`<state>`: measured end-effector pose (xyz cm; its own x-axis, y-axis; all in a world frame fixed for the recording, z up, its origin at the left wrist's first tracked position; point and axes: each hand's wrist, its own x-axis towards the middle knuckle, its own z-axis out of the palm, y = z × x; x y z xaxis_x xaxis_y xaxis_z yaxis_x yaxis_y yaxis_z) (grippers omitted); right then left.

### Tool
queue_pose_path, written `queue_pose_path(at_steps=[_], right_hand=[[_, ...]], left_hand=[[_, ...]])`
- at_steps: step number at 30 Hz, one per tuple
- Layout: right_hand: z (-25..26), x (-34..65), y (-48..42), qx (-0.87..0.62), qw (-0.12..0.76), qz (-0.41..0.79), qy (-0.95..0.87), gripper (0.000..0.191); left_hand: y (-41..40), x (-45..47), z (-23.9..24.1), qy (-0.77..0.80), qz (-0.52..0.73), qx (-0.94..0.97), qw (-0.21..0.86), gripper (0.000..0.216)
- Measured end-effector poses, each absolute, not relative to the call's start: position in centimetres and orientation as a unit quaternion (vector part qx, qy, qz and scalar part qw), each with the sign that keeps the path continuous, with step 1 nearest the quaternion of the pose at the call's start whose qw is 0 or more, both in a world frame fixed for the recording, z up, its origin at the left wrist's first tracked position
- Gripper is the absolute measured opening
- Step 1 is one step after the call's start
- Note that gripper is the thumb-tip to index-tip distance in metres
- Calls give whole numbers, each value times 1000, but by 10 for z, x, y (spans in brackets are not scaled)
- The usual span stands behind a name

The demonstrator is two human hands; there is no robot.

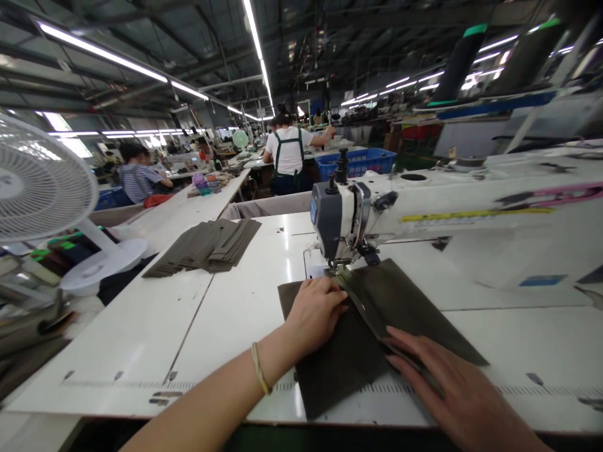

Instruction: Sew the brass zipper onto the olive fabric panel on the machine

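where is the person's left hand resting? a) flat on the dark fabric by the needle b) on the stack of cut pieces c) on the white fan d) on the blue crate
a: the left hand lies flat on the dark fabric just in front of the sewing machine needle, while the right hand presses the same fabric nearer the table edge.

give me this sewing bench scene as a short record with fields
place: workshop with rows of white tables
left hand: flat on dark fabric, fingers beside the needle
right hand: flat on the fabric's folded strip, nearer the body
sewing machine: white, head above the fabric
fabric stack: fanned out, far left of table
fan: white, left edge
other people: two, at tables behind
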<state>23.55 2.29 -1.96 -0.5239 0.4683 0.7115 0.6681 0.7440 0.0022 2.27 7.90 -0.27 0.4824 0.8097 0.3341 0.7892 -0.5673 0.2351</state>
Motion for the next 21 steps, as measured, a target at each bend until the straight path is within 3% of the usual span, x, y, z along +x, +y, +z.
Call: queue_pose_path(at_steps=[7, 10, 13, 17, 21], right_hand=[[-35, 246, 23, -337, 350, -49, -873, 32], [-6, 246, 34, -428, 350, 71, -831, 27], [37, 243, 55, -468, 327, 124, -811, 40], [76, 236, 80, -365, 232, 61, -900, 44], [83, 232, 90, -350, 233, 7, -907, 44]], left_hand=[[68, 29, -7, 448, 241, 861, 16, 12], [62, 26, 1, 425, 268, 864, 43, 15], [66, 24, 15, 447, 335, 829, 37, 18], [80, 28, 30, 390, 343, 854, 32, 13], [88, 33, 26, 347, 334, 876, 22, 19]])
